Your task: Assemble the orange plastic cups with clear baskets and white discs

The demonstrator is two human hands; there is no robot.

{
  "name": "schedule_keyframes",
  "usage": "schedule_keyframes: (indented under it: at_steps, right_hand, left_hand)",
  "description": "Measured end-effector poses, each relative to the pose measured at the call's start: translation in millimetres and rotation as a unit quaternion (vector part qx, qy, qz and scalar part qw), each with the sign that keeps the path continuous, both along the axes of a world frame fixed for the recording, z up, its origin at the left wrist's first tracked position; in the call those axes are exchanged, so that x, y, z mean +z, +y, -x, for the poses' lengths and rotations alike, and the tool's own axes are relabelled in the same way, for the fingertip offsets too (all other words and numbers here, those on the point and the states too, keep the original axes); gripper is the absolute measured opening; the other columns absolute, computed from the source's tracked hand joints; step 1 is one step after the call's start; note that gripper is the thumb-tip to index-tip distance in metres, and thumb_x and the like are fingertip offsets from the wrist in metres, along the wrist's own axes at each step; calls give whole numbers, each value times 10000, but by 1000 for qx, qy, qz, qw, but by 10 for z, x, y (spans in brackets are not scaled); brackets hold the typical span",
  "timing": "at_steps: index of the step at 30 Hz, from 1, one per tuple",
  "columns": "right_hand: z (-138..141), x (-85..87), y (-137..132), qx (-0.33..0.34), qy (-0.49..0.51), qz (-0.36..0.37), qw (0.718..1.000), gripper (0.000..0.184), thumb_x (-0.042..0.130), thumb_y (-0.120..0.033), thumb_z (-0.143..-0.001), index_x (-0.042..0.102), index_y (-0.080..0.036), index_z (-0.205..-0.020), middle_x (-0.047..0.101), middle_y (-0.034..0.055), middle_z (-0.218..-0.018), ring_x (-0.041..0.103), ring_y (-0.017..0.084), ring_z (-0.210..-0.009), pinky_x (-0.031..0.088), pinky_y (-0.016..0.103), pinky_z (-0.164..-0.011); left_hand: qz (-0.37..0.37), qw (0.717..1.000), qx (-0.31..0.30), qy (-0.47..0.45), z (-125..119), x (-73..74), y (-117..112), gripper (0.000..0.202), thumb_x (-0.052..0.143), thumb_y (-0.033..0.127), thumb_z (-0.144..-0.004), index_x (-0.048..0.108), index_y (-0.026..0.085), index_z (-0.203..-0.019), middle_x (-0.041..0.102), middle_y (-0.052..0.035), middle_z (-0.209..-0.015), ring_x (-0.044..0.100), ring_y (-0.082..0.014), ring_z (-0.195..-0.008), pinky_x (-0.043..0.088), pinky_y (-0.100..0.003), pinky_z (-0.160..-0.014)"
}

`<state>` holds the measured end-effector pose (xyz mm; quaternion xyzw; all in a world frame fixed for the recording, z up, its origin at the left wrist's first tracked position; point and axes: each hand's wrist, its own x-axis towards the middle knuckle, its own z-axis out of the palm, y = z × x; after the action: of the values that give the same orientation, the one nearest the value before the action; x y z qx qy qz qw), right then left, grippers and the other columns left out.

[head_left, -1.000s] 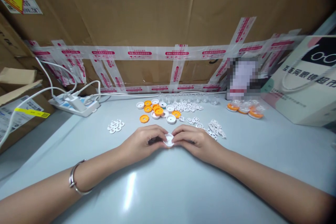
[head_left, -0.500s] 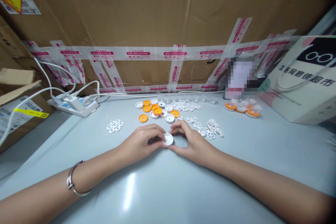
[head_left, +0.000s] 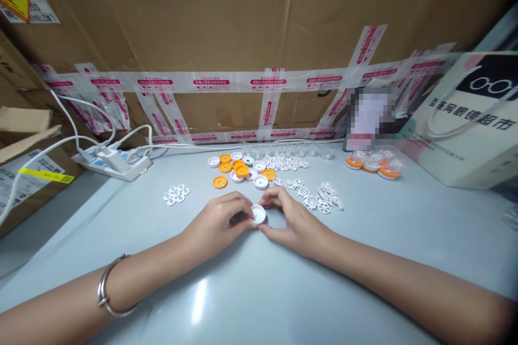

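A round white plastic cap (head_left: pixel 259 214) with a raised rim is held between both hands near the middle of the table. My left hand (head_left: pixel 229 218) pinches its left side, with fingertips at the rim. My right hand (head_left: pixel 293 221) curls round the right side, thumb and fingers against the edge. Just beyond lie white round caps (head_left: pixel 261 181) and orange rings (head_left: pixel 220 182), some overlapping. White spoked wheel pieces (head_left: pixel 324 207) are scattered to the right of them. A small cluster of white discs with stems (head_left: pixel 176 194) sits beyond my left forearm.
A white power strip (head_left: pixel 129 170) with cables lies at the back left beside an opened carton (head_left: pixel 28 178). Clear domes (head_left: pixel 283 151) line the back. Orange-based assembled pieces (head_left: pixel 388 171) and a paper bag (head_left: pixel 465 145) stand right. A large cardboard box (head_left: pixel 226 21) walls the back.
Both hands keep their grip on the white cap in nearly the same place. The view has shifted very slightly; otherwise little differs.
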<state>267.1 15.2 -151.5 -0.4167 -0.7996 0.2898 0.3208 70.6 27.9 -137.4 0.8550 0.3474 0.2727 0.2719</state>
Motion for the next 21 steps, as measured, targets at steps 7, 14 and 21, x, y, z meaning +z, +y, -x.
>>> schedule_keyframes:
  at_steps: [7, 14, 21]
  right_hand:
    - [-2, 6, 17, 2, 2, 7, 1000, 396, 619, -204, -719, 340, -199, -1001, 549, 68, -983, 566, 178, -961, 464, 340, -844]
    - [-7, -1, 6, 5, 3, 1, 1000, 399, 610, -179, -722, 331, -204, -1006, 560, 63, -977, 571, 176, -969, 465, 335, -841]
    - [-6, 4, 2, 8, -4, 2, 1000, 391, 605, -179, -727, 331, -205, -1004, 550, 73, -990, 569, 185, -981, 467, 347, -845]
  left_hand:
    - [37, 999, -23, -20, 14, 19, 62, 78, 602, 227, -793, 622, 160, -760, 620, -43, -901, 584, -134, -814, 459, -252, -734]
    - [22, 1000, -4, -3, 2, 31, 34, 74, 605, 226, -788, 600, 158, -757, 578, -34, -851, 562, -131, -780, 447, -252, -706]
    - [6, 1000, -3, 8, -27, 20, -4, 74, 566, 209, -811, 556, 164, -753, 560, -39, -900, 549, -133, -787, 439, -253, -691]
